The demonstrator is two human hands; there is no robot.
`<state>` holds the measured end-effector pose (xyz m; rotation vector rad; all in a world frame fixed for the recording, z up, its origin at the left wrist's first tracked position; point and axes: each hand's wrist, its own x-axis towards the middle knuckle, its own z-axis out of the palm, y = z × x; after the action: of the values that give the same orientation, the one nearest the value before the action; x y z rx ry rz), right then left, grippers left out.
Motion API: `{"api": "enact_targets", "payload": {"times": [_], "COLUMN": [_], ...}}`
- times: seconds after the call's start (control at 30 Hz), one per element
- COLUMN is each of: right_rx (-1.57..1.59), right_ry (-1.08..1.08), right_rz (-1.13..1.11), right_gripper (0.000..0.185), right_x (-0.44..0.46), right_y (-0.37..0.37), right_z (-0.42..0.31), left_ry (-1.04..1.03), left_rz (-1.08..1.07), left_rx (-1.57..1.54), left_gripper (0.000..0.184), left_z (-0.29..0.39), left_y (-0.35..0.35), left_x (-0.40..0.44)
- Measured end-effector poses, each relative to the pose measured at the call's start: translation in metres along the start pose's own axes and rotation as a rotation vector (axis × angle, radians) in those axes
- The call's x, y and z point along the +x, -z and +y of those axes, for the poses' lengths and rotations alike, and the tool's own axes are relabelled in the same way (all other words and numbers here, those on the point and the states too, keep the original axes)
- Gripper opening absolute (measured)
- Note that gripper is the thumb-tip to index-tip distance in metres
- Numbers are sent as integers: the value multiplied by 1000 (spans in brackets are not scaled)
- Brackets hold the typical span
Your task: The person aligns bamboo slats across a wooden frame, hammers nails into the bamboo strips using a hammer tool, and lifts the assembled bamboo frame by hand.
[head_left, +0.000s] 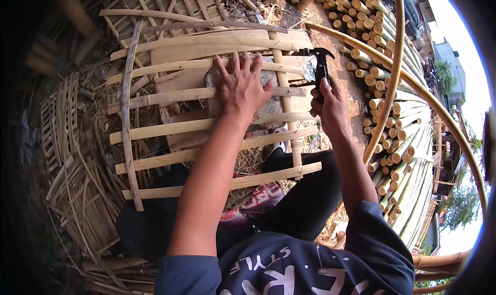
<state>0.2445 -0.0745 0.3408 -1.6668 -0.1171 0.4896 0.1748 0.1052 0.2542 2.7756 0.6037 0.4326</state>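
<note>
A bamboo slat frame (170,132) lies before me, its several long strips crossed by a thin strip (127,114) on the left and another crosspiece (285,88) on the right. My left hand (240,83) rests with fingers spread over its upper slats. Under that hand is a grey stone block (269,105), partly hidden. In my right hand (329,105) is a black claw hammer (321,70), gripped by the handle, its head near the frame's right edge. Some see-through plastic (309,69) shows beside the hammer; whether my hand touches it I cannot tell.
Cut bamboo poles (398,124) are stacked on the right, with a curved pole (395,73) in front. More slatted bamboo panels (59,119) lie at the left and upper left. Loose strips (85,202) cover the lower left ground. My bent legs (305,192) are beneath the frame's near side.
</note>
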Motion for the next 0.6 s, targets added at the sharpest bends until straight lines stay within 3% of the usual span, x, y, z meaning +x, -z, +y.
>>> {"api": "enact_targets", "payload": {"times": [0.03, 0.13, 0.17, 0.27, 0.3, 0.33, 0.4, 0.47, 0.53, 0.57, 0.6], "right_rx": [14, -340, -428, -272, -454, -622, -622, -198, -398, -901, -765], "right_ry": [99, -153, -103, 164, 139, 8, 79, 214, 243, 295, 102], "right_rz": [46, -248, -177, 47, 79, -107, -92, 0, 93, -84, -165], "right_gripper": [19, 38, 46, 50, 51, 51, 51, 47, 45, 46, 48], "right_x": [4, 5, 1, 11, 8, 11, 15, 16, 14, 21, 12], "right_y": [-1, 7, 5, 5, -2, 6, 8, 9, 4, 18, 12], "right_z": [6, -2, -8, 4, -2, -8, -2, 2, 11, 12, 6], "left_ry": [3, -16, -20, 6, 0, -11, -23, -9, -10, -17, -22], "left_rz": [14, 21, 19, -1, 3, 9, 2, -6, 0, -3, 1], "left_rx": [1, -5, -7, -1, 1, 1, -2, -2, 10, 10, 6], "left_gripper": [68, 68, 69, 69, 69, 69, 68, 68, 68, 68, 68], "left_z": [-2, 1, 1, -2, -2, -1, 2, -1, -3, -1, 1], "left_y": [-1, -3, -4, 1, 0, -1, 0, 1, 0, -1, -3], "left_x": [2, 1, 1, 2, 1, 0, 3, 1, 2, 1, 2]}}
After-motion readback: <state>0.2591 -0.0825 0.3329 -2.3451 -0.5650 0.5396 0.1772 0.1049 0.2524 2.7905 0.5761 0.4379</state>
